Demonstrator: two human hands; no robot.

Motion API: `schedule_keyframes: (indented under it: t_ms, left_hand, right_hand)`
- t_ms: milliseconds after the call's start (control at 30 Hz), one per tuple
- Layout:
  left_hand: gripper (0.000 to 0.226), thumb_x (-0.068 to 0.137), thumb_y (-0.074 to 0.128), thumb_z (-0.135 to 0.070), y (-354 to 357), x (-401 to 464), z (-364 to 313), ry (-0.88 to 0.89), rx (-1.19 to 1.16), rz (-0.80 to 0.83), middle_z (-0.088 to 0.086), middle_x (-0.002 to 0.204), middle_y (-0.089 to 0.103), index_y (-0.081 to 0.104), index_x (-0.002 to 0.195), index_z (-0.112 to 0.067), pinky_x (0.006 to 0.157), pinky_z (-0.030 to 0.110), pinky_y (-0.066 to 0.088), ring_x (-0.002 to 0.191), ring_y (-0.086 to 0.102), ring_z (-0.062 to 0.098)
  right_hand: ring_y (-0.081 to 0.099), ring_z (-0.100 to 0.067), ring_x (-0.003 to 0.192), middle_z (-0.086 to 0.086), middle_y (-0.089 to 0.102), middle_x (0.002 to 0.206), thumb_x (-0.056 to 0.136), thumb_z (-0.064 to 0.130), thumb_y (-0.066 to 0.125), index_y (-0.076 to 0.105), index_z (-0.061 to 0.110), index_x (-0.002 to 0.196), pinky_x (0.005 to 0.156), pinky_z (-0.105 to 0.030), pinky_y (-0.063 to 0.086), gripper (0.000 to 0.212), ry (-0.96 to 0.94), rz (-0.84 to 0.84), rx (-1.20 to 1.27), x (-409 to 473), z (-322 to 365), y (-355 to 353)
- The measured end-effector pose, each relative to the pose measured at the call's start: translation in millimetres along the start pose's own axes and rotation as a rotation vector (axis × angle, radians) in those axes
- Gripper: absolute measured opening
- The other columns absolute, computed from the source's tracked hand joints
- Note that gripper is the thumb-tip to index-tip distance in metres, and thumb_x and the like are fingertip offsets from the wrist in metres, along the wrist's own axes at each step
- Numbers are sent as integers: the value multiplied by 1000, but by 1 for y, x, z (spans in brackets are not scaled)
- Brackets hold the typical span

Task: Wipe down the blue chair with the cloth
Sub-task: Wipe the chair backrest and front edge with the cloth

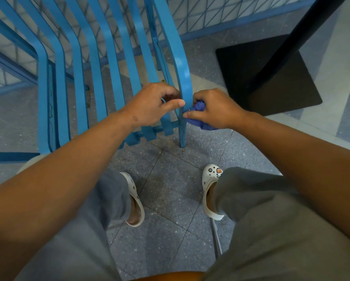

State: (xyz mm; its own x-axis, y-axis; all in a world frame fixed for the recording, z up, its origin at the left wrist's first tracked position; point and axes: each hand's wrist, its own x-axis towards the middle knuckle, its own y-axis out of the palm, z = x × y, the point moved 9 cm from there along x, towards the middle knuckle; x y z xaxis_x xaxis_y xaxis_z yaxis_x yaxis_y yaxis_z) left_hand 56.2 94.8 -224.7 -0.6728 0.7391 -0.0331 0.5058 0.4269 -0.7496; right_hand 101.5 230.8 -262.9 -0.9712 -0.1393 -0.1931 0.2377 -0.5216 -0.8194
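The blue chair (109,63) with long curved slats stands in front of me on the grey floor. My left hand (152,105) curls around the rightmost slat near the seat's front edge, thumb pressed on the slat's near face. My right hand (210,109) grips a bunched blue-purple cloth (199,107) and holds it against the right side of that same slat. Part of the cloth hangs below the hand.
A black table base (271,78) with a dark post stands on the floor to the right of the chair. A blue wire fence (220,19) runs behind the chair. My legs and white clogs (210,191) are below, on speckled tiles.
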Motion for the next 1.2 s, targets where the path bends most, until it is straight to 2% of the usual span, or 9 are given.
schedule_keyframes:
  t_ms: [133,300,433,533,633,733,867,1067,1200]
  left_hand:
    - [32,95,65,-46,-3,0,-3,8,-15,-6,-2,91,72,74,100,-16,78,44,56,86,67,14]
    - [30,95,66,-44,-5,1,-6,11,-26,-8,-3,92,73,75,102,-16,80,41,56,87,67,12]
    - [31,96,65,-44,-7,0,-6,17,-29,-19,-4,92,72,74,101,-15,79,36,56,87,67,10]
    - [30,98,64,-42,-15,0,-7,23,-64,-69,-4,90,71,74,99,-14,75,25,53,83,65,7]
    - [28,98,62,-43,-23,1,-11,26,-99,-124,-9,86,70,74,97,-17,72,24,51,81,65,5]
    - [31,101,56,-46,-29,1,-12,13,-91,-176,-7,80,69,73,94,-20,68,33,51,75,64,8]
    - [45,102,49,-48,-28,0,-5,-36,-86,-163,7,86,72,72,95,-10,75,50,54,83,69,24]
    - [47,102,46,-50,-26,1,-2,-64,-87,-150,7,90,72,73,96,-12,78,51,55,86,69,25]
    - [46,103,47,-50,-24,1,-1,-64,-102,-148,7,91,73,73,97,-12,79,52,55,88,70,25]
  right_hand:
    - [66,-21,84,-1,72,90,83,58,73,70,17,97,78,-48,54,43,11,-25,68,-1,-1,4]
    - [66,-21,86,0,72,94,89,54,68,70,22,103,80,-47,56,35,102,35,-9,5,-7,33]
    - [66,-22,89,-1,72,97,86,56,71,71,21,105,82,-47,55,40,67,49,-9,5,0,19]
    - [63,-19,80,0,69,87,82,56,77,70,17,92,75,-45,54,40,-18,-20,19,-2,10,-11]
    - [59,-11,72,-3,68,80,82,50,80,70,15,86,69,-38,51,37,-53,-164,206,-9,22,-45]
    - [54,-2,74,-7,73,85,81,48,82,71,12,90,69,-33,52,39,-26,-246,351,-4,27,-66]
    - [60,-8,80,-8,75,91,80,47,82,71,11,94,77,-41,56,41,-18,-139,309,1,30,-64]
    - [69,-25,91,-5,74,93,81,46,82,70,12,97,81,-47,56,40,-25,-130,301,0,30,-62]
    - [69,-22,89,-3,74,92,81,43,83,69,11,96,81,-44,56,38,-42,-128,324,-1,29,-60]
